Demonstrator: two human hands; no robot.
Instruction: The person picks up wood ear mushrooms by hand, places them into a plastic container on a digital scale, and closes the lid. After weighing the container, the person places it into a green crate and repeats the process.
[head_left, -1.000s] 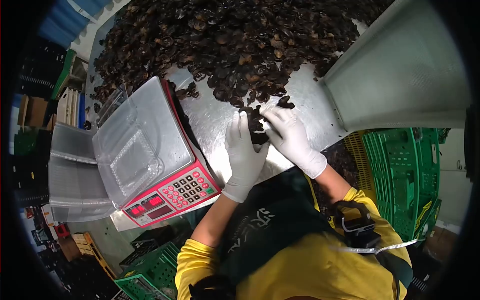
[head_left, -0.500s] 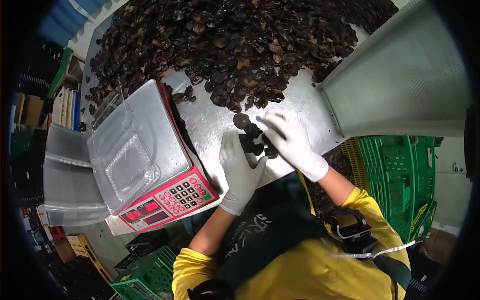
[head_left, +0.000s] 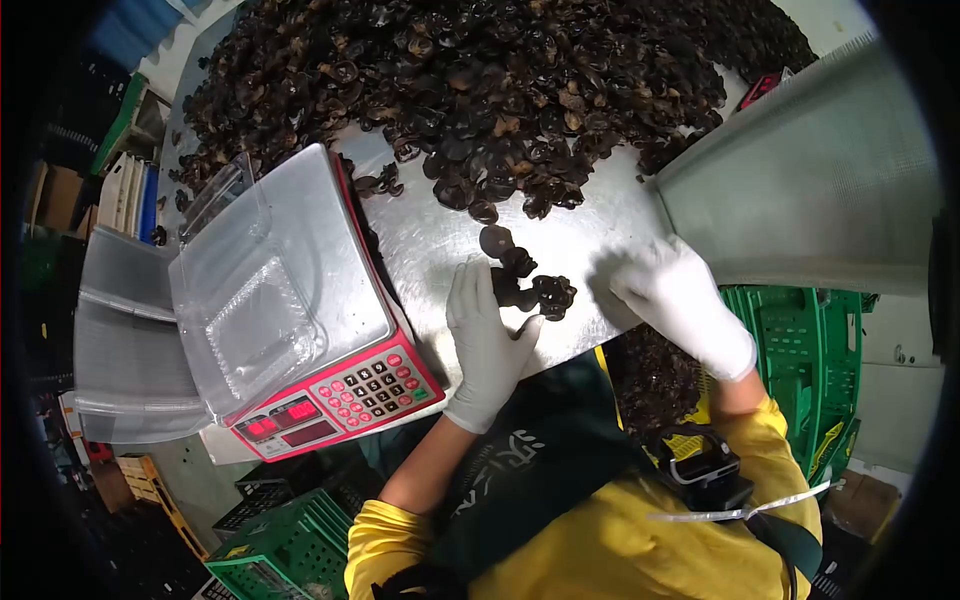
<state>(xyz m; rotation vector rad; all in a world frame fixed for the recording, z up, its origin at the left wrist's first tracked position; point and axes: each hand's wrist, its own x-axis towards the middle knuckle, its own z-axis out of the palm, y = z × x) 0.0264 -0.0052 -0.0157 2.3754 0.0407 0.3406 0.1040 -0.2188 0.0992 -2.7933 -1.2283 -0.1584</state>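
Note:
My left hand (head_left: 487,340), in a white glove, rests on the metal table with fingers stretched and thumb apart. Its fingers lie along the left side of a small group of dark wood ear mushrooms (head_left: 553,296). To the right of that group, my gloved right hand (head_left: 675,300) is over the table with its fingers curled in. Whatever those fingers hold, if anything, is hidden. A large heap of wood ear mushrooms (head_left: 470,90) covers the back of the table. On the left, a clear plastic clamshell box (head_left: 262,315) lies opened on the red scale (head_left: 375,385).
A tall pale mesh-patterned panel (head_left: 800,180) stands at the table's right edge. Green crates (head_left: 795,340) are stacked below it, and another green crate (head_left: 290,550) is at lower left. More dark mushrooms (head_left: 655,375) sit below the table's front edge. Clear plastic boxes (head_left: 130,340) stick out left of the scale.
My right hand has moved right, away from the small mushroom group, and its fingers have curled in. My left hand stays beside the mushrooms. The view has shifted slightly.

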